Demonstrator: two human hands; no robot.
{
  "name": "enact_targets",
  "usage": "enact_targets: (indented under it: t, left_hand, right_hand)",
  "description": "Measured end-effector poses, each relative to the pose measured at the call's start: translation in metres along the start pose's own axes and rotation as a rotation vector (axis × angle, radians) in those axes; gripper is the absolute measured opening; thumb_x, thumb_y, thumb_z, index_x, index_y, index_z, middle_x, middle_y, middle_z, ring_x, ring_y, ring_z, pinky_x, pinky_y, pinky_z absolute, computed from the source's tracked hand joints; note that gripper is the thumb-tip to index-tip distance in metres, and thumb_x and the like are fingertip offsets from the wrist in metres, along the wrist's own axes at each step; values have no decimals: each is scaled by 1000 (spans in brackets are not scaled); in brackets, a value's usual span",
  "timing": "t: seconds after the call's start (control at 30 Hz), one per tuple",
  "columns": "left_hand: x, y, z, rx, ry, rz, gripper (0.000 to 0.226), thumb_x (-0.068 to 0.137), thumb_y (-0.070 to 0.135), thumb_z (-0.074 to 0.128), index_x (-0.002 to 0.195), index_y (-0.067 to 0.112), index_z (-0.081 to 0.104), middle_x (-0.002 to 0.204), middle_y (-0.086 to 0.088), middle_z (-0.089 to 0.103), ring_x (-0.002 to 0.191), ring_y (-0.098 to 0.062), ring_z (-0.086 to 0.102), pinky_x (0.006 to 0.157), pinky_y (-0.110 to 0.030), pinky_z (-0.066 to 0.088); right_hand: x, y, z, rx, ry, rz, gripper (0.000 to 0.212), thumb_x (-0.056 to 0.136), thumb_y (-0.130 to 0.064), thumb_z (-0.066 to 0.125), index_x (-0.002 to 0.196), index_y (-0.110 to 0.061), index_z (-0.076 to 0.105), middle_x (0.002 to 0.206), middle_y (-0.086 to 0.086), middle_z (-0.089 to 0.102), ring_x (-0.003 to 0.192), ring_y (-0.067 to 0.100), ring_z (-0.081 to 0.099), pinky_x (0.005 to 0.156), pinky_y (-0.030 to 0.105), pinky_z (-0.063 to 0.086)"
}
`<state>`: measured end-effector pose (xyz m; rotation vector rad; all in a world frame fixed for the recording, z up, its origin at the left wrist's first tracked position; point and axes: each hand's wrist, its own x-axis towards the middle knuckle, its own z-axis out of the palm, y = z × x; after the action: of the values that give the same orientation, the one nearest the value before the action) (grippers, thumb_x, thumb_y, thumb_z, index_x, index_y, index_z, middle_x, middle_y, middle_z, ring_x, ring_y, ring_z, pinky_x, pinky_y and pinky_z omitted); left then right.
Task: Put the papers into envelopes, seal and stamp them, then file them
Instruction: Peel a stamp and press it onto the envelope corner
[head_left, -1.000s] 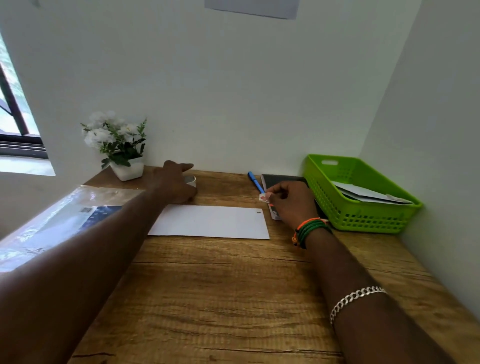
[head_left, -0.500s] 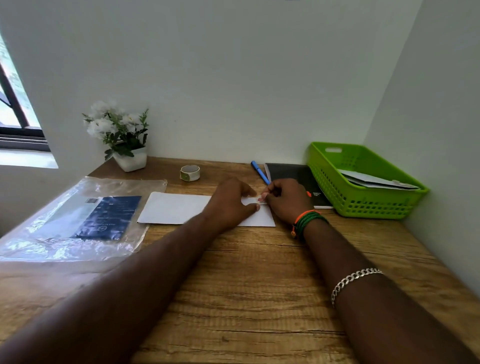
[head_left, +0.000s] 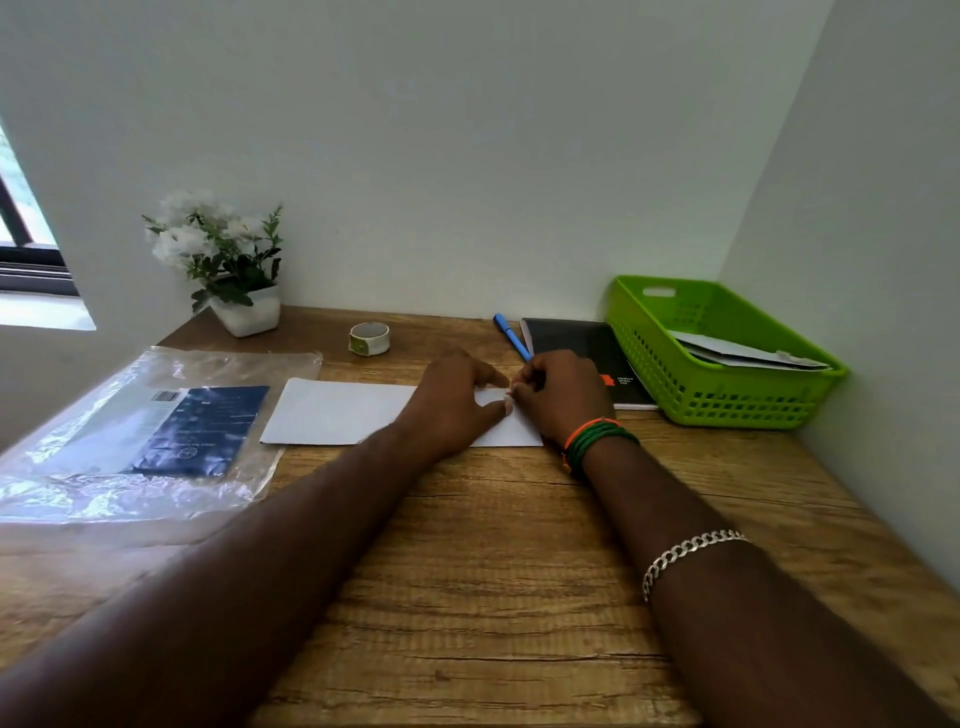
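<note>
A white envelope (head_left: 337, 410) lies flat on the wooden desk (head_left: 493, 545), long side toward me. My left hand (head_left: 452, 400) rests on its right half, thumb and forefinger spread and pressing the paper down. My right hand (head_left: 563, 395) is at the envelope's upper right corner, fingers curled, pinching a small stamp (head_left: 510, 398) against the paper between the two hands. Most of the stamp is hidden by my fingertips. A green basket (head_left: 727, 400) at the right holds filed envelopes (head_left: 737, 353).
A small roll of stickers or tape (head_left: 369, 338) stands behind the envelope. A blue pen (head_left: 511, 336) and a black notebook (head_left: 576, 338) lie beside the basket. A clear plastic bag with a blue pack (head_left: 156, 431) lies at the left, and a potted plant (head_left: 223, 260) sits in the back left corner.
My left hand came back from the roll at the rear and settled on the envelope's right half. My right hand brought the stamp down to the envelope's upper right corner.
</note>
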<state>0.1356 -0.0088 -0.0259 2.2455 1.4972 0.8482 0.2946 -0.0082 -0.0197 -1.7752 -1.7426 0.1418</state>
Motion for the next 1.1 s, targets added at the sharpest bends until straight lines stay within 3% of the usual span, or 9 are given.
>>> enact_targets:
  t: [0.3,0.43,0.6,0.73,0.87,1.1]
  left_hand:
    - [0,2,0,7,-17,-1,29,91,39,73,120,31,75,116,6,56,109,-9,45,92,-29,37]
    - [-1,4,-1,4,-6,5,28,92,37,73,119,29,76,110,9,51,109,-10,46,93,-29,38]
    - [-2,6,-3,4,3,14,25,93,33,73,116,26,77,111,7,58,109,-12,48,91,-29,39]
    - [-2,7,-5,-20,15,12,21,92,30,75,111,22,79,104,10,56,104,-9,47,89,-27,36]
    - [-3,7,-4,-29,24,12,18,91,30,76,106,21,79,100,11,55,100,-7,47,87,-25,35]
    - [-2,8,-3,32,15,46,16,91,32,74,102,21,79,108,3,59,107,-14,52,84,-26,38]
  right_hand:
    - [0,-1,1,6,-20,9,4,86,-22,73,87,-24,76,88,-5,73,85,10,66,81,28,56]
    - [1,3,0,111,8,43,16,83,-11,72,91,-25,75,85,-6,69,76,3,61,68,16,48]
    - [-2,1,-22,260,194,50,30,84,5,59,88,-17,78,89,-3,72,75,0,58,72,18,50]
    - [-8,-1,-32,123,37,-23,33,84,3,60,88,-23,80,98,-1,76,89,9,66,84,26,55]
    - [-14,-4,-25,-62,-146,-105,35,90,-2,57,102,-25,80,120,5,70,110,18,63,92,22,45]
    - [-17,-10,-22,-145,-100,-91,29,90,-5,61,102,-23,80,119,7,67,111,21,63,92,29,51]
